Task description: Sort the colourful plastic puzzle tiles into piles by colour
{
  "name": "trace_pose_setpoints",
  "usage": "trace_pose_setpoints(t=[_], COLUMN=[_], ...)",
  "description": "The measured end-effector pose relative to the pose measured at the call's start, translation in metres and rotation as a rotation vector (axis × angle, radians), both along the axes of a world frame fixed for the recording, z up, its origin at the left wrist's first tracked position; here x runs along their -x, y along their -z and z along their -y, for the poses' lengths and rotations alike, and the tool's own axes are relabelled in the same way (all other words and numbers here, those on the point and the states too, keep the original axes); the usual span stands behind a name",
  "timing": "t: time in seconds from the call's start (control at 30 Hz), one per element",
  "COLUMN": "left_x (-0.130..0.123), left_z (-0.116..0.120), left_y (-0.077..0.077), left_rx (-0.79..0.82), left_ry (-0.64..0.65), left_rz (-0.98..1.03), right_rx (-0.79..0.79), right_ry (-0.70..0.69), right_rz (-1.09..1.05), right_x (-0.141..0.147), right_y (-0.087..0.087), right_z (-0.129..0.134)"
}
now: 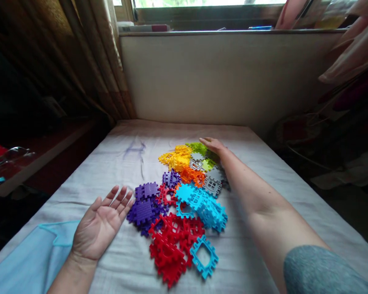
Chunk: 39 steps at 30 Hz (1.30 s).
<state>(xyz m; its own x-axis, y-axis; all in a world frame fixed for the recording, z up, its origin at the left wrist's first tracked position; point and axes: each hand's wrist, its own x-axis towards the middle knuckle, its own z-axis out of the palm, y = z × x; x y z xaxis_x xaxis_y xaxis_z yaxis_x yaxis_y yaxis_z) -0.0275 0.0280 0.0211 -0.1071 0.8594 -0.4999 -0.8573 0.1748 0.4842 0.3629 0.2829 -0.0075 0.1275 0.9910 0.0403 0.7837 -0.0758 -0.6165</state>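
We have our two hands apart on either side of a long pile of toothed plastic pieces [188,191], which lies between them on a pale sheet [118,165]. Its long axis runs away from us, leaning a little to the right, from red pieces [168,255] at the near end to green pieces [197,148] at the far end. Most squares lie flat or overlap at mixed angles. A loose blue frame [206,271] lies at the near end, right of the red ones, its corners turned askew.

On the sheet beyond our left hand [102,226] we see bluish marks [135,150], too blurred to read. Far beyond both hands, a flat box [144,28] on the sill bears print too small to make out.

Our left hand is palm up with fingers spread and slightly curled, pointing away and to the right, just beside the purple pieces [144,210]; we cannot tell whether it touches them. Our right hand reaches to the far end, fingers stretched out leftward behind the green pieces; contact there is hidden. Left of our right hand lie yellow pieces [180,158]; nearer than it are orange [188,174] and grey pieces [214,183], then blue pieces [202,206]. A light-blue cloth [24,255] lies left of our left hand.
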Motion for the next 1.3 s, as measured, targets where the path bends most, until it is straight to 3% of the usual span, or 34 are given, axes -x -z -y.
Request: trace_pose_setpoints(t=[0.17, 0.37, 0.5, 0.6, 0.77, 0.83, 0.9, 0.97, 1.03, 1.13, 1.2, 1.23, 1.3], left_x=[-0.003, -0.004, -0.004, -0.003, 0.000, 0.001, 0.001, 0.001, 0.001, 0.000, 0.000, 0.000, -0.001], left_z=[-0.001, 0.001, 0.002, 0.003, 0.002, 0.001, 0.002, 0.002, 0.002, 0.002, 0.002, 0.002, 0.003], left_y=[0.000, 0.001, 0.001, 0.003, 0.008, 0.009, 0.008, 0.007, 0.007, 0.006, 0.006, 0.005, 0.005], left_rx=[-0.010, -0.069, -0.081, -0.107, -0.140, -0.149, -0.142, -0.130, -0.124, -0.119, -0.114, -0.113, -0.115], left_ry=[0.011, 0.056, 0.091, 0.105, 0.117, 0.116, 0.114, 0.115, 0.119, 0.117, 0.115, 0.116, 0.118], left_rz=[-0.023, -0.063, -0.081, -0.082, -0.066, -0.057, -0.055, -0.055, -0.055, -0.055, -0.053, -0.052, -0.055], right_rx=[0.086, 0.087, 0.099, 0.060, 0.017, 0.008, -0.013, -0.058, -0.088, -0.166, -0.101, -0.059, -0.053], right_ry=[-0.271, -0.355, -0.498, -0.591, -0.752, -0.871, -0.899, -0.771, -0.524, 0.046, 0.322, 0.367, 0.311], right_rz=[-0.051, -0.171, -0.132, -0.055, 0.016, -0.026, -0.084, -0.118, -0.083, 0.135, 0.208, 0.221, 0.250], right_x=[0.049, 0.081, 0.105, 0.125, 0.157, 0.161, 0.152, 0.126, 0.086, 0.013, -0.028, -0.043, -0.056], right_y=[-0.013, -0.026, -0.030, -0.037, -0.052, -0.057, -0.061, -0.061, -0.054, -0.028, -0.006, 0.005, 0.023], right_z=[0.019, 0.064, 0.094, 0.123, 0.195, 0.217, 0.221, 0.206, 0.178, 0.140, 0.130, 0.130, 0.138])
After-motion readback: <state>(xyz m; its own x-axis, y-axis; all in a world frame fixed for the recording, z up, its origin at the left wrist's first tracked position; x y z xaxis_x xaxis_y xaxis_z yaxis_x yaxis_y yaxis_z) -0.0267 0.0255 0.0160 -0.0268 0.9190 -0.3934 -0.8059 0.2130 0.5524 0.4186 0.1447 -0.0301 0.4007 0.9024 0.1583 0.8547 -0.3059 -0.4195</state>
